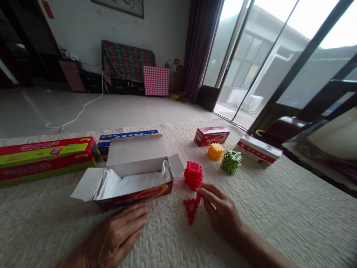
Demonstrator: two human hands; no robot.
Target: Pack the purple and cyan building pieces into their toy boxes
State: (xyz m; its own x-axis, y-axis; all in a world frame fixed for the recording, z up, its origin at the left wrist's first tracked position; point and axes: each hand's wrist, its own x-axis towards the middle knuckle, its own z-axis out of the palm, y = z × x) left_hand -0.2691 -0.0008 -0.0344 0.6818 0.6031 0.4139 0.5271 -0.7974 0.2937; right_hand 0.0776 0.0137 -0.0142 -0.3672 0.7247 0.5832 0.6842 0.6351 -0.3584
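Note:
My left hand [119, 230] lies flat on the quilted cover with its fingers stretched out, just in front of an open dark red box [134, 193]. White cloth [136, 179] lines the inside of that box. Between the thumb and fingers of my right hand [219, 206] is the edge of a loose red notched plastic building piece [192, 207]. Directly behind it stands a stack of red notched building pieces [193, 174]. Farther back are a yellow stack of building pieces [215, 152] and a green one [231, 162].
A long red and green box [47, 160] and a blue box [128, 134] lie at the left. On the right are a small red box [212, 136] and a white and red box [259, 150]. The quilted cover [279, 216] spreads beneath everything; tiled floor lies beyond.

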